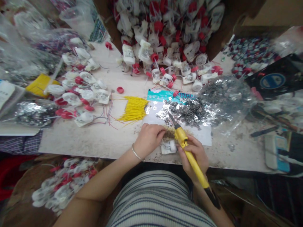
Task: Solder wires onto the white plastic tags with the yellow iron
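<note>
My right hand [195, 154] is wrapped round a yellow tool that looks like a soldering iron [193, 160], its thin dark tip slanting up and left to the near edge of the small metal pieces [187, 108]. To its left, my left hand [151, 137] has its thumb and fingertips pinched together; anything between them is too small to make out. A white plastic part [168, 147] lies on the table between both hands, close to the front edge. Just beyond it is a patch of brown crumbs [169, 134].
Yellow wires [134, 108] lie in a bundle left of the metal pieces. White parts with red caps form a heap at left [80, 91] and spill from a big box [163, 41] at the back. A clear bag [232, 101] and a white-blue device [276, 153] are at right.
</note>
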### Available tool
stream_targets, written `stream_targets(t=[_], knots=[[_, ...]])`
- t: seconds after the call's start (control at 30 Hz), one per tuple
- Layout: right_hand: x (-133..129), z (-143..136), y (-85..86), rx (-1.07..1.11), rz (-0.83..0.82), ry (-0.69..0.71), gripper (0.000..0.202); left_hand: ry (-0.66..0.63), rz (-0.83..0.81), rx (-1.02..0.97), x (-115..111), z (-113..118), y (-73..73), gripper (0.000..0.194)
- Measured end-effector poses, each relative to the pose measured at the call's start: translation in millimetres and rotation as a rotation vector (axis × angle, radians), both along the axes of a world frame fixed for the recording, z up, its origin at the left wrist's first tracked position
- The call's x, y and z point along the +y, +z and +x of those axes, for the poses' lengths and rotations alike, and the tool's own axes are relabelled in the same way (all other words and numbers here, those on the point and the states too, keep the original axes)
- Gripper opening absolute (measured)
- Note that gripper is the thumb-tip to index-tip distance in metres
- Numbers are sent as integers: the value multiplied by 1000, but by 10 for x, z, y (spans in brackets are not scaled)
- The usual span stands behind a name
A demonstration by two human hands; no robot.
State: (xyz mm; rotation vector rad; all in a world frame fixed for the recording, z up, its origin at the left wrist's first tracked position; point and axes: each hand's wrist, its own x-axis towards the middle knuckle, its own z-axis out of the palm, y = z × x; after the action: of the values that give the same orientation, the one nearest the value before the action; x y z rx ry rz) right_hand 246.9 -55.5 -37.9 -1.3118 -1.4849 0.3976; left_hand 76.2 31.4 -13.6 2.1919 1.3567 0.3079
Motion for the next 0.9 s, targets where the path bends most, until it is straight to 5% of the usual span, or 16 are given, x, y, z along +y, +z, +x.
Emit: stream_targets(t=[0.1, 0.3, 0.9], knots=[[-126, 166, 39, -8, 27, -7, 40, -3, -3, 114, 75, 98, 10, 16], [-350, 400, 84, -73, -36, 78, 37, 48, 38, 130, 95, 128, 3, 18], [-343, 429, 58, -184, -79, 200, 47, 78, 20, 184, 121, 202, 15, 20]])
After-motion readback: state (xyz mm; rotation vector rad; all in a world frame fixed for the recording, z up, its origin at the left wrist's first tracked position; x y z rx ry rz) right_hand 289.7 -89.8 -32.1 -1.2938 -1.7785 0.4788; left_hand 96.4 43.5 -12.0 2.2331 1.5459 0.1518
